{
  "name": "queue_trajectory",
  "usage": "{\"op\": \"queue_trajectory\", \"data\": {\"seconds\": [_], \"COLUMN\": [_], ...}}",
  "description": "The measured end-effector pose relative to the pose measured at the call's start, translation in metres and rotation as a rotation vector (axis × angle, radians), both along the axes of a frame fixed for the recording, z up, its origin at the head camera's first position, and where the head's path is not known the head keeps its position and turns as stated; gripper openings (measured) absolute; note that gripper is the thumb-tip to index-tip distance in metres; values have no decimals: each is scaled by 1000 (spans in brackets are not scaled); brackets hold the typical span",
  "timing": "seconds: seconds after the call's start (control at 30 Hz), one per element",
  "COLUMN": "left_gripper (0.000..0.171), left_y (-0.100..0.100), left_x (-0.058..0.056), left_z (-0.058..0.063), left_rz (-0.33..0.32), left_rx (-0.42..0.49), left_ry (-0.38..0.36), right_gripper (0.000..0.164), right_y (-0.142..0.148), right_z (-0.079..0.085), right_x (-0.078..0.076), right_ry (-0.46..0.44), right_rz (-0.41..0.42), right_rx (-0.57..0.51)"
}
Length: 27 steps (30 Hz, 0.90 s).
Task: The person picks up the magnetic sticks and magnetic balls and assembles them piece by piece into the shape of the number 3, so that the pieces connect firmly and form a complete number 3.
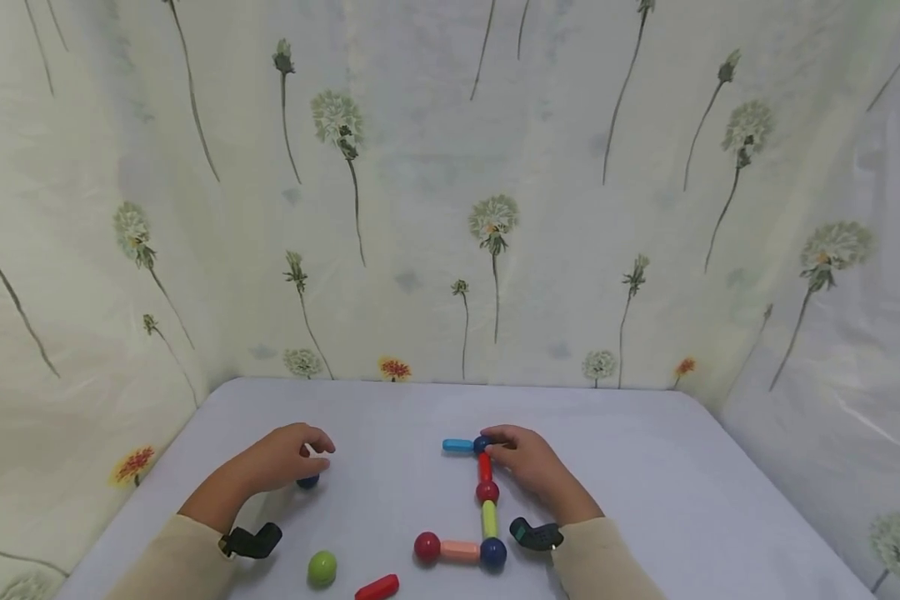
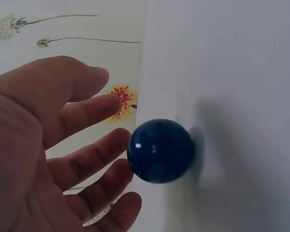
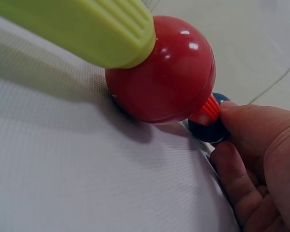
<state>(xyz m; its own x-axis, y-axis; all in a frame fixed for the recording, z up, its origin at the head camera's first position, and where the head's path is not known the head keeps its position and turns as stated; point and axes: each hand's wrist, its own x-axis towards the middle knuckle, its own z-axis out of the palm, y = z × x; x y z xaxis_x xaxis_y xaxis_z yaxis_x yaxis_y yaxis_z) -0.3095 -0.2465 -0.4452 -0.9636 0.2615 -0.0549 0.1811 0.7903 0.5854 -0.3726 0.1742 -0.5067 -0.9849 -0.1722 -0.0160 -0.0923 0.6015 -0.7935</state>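
My right hand pinches the dark blue ball at the far end of a chain of balls and sticks. From that ball a light blue stick points left. A red stick joins it to a red ball, followed by a yellow-green stick. In the right wrist view, thumb and finger press the blue ball beside the red stick's end. My left hand hovers, fingers loosely bent, over a loose dark blue ball; whether a fingertip touches it I cannot tell.
Nearer the front, the chain turns at another blue ball into a pink stick and a red ball. A green ball and a loose red stick lie front left. Flowered cloth hangs behind the white table.
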Motion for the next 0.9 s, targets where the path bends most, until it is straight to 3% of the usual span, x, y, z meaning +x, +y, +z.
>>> {"op": "queue_trajectory", "data": {"seconds": [0.2, 0.5, 0.63, 0.9], "left_gripper": [33, 45, 43, 33], "left_y": [-9, -20, -25, -26], "left_x": [8, 9, 8, 9], "left_z": [-8, -26, -32, -34], "left_rz": [-2, -13, -20, 36], "left_rx": [9, 10, 14, 37], "left_ry": [-15, -50, -37, -50], "right_gripper": [29, 30, 30, 31], "right_y": [1, -1, -1, -1], "right_z": [-1, -4, -4, -2], "right_x": [-3, -3, -1, 0], "right_ry": [-4, -13, 0, 4], "right_rz": [-9, -23, -14, -4], "right_rx": [12, 21, 22, 16]}}
